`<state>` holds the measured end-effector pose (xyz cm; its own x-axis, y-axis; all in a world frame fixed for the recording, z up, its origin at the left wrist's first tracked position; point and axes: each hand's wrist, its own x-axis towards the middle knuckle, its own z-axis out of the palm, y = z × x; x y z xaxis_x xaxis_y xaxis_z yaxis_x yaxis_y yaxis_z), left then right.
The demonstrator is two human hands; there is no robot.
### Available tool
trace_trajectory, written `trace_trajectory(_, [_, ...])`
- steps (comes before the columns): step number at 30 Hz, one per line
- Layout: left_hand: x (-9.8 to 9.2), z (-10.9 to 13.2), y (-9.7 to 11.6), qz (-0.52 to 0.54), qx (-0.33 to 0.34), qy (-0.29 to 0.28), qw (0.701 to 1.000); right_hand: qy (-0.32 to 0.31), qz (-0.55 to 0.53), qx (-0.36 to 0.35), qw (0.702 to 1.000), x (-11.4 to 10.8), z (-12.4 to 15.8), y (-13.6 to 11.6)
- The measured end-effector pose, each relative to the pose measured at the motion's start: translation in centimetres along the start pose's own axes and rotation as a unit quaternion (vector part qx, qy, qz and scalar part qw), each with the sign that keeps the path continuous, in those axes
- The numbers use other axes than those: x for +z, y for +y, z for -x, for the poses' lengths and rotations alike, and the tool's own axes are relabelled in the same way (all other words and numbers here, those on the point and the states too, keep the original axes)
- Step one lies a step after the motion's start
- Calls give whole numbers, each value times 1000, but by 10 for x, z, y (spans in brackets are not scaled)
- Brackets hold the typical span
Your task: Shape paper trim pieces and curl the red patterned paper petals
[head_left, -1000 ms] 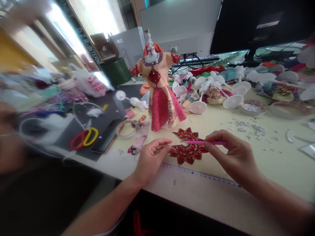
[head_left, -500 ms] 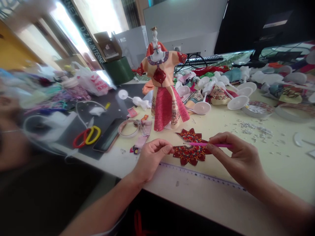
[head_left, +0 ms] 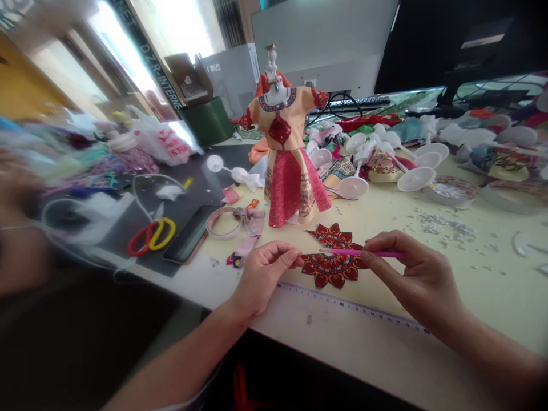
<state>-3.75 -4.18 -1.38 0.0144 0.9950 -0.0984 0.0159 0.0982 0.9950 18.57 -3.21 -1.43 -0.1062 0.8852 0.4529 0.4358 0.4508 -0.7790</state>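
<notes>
Red, petal-edged, mandala-patterned fabric piece [head_left: 333,269]

Bare left hand [head_left: 269,277], bare right hand [head_left: 411,274], uncovered forearms [head_left: 188,357], shadowed greyish cloth edge [head_left: 194,397] beside left forearm

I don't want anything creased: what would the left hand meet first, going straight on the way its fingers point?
Most likely the left hand would meet the red patterned cutout, at its left edge. The fingertips look right beside it; whether they touch is unclear.
</notes>
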Motion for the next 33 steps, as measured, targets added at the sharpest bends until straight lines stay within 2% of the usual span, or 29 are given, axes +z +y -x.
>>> trace_trajectory(6, [0, 1, -1, -11, -2, 2, 1000, -12, -21, -16, 1000, 1, 2, -1])
trace_trajectory(13, [1, 0, -3, -12, -6, -10, 1000, -55, -60, -50, 995, 4, 5, -7])
trace_trajectory(22, [2, 2, -1, -54, 0, -11, 998, -72, -71, -62, 993, 3, 3, -13])
trace_trajectory(33, [1, 3, -1, -51, 4, -18, 999, -75, -63, -61, 993, 2, 3, -12])
